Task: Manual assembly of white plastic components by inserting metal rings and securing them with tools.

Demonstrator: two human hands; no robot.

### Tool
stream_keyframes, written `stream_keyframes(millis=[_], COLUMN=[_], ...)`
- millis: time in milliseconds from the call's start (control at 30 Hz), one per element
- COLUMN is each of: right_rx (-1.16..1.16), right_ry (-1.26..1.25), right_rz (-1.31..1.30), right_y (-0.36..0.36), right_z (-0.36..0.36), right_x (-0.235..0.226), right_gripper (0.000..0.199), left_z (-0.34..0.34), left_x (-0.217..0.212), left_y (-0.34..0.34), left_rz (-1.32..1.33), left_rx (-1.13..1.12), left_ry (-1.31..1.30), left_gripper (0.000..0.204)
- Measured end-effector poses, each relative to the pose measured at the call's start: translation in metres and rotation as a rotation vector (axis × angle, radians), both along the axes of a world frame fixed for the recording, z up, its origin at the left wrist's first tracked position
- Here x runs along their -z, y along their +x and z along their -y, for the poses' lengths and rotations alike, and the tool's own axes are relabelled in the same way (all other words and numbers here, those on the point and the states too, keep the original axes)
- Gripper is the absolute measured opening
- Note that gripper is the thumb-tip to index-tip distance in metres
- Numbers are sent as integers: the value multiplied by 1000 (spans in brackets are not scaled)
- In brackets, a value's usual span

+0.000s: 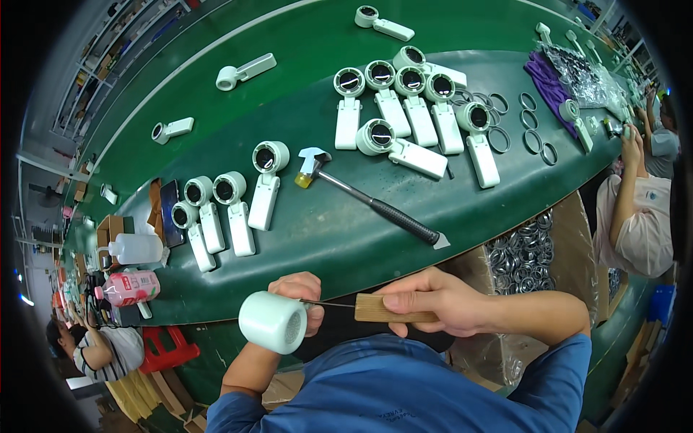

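Observation:
My left hand (296,286) is closed around a pale mint handheld fan (273,322); its round head faces me and the rest is hidden behind my fingers. My right hand (433,303) grips a tool with a flat wooden handle (372,308). From that handle a thin metal shaft runs left to the fan's edge by my left fingers; whether its tip touches cannot be made out. Beyond my hands lies a hammer (379,206) with a black grip and a yellow-tipped head. Several similar fans (234,209) rest on the green work table (317,249), left and right of it.
Loose grey rings (531,141) lie at the right, near a purple cloth (552,83) and clear plastic bags. A box of metal rings (520,252) stands below the table edge. Bottles (130,287) sit at left. Co-workers (639,216) are at both sides.

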State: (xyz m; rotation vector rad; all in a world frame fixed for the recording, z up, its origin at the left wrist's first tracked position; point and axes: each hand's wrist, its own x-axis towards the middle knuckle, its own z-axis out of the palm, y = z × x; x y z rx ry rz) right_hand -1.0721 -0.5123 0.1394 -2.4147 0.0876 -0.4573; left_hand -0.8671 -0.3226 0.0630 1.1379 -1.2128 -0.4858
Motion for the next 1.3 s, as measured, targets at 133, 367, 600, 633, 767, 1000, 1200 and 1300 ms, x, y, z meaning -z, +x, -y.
stream_keyframes(millis=[133,367,600,633,767,1000,1200,1300], right_rx=[36,117,345,226,-14,-48,-77,-111], right_ry=[35,-163,-531,-412,34,677,1170,1033], right_rz=[47,-59,101,111,-122,-440,-492,-611], right_y=[4,22,39,47,62,56,59,74], right_z=[-1,49,54,38,-27,-22,0,10], right_x=[20,48,47,48,72,77,61,60], right_gripper=[38,42,49,51,56,57,58,50], left_z=[-5,8,22,26,44,63,64,60], left_x=[0,2,9,11,16,8,7,20], left_y=[18,1,-17,-23,-34,15,60,66], left_rz=[290,-368,-858,-861,-852,-152,-148,-154], left_rx=[103,-381,-375,-400,-326,-884,-177,-190], left_ry=[-111,-183,220,210,292,-96,355,451], left_gripper=[34,33,28,28,37,59,61,60])
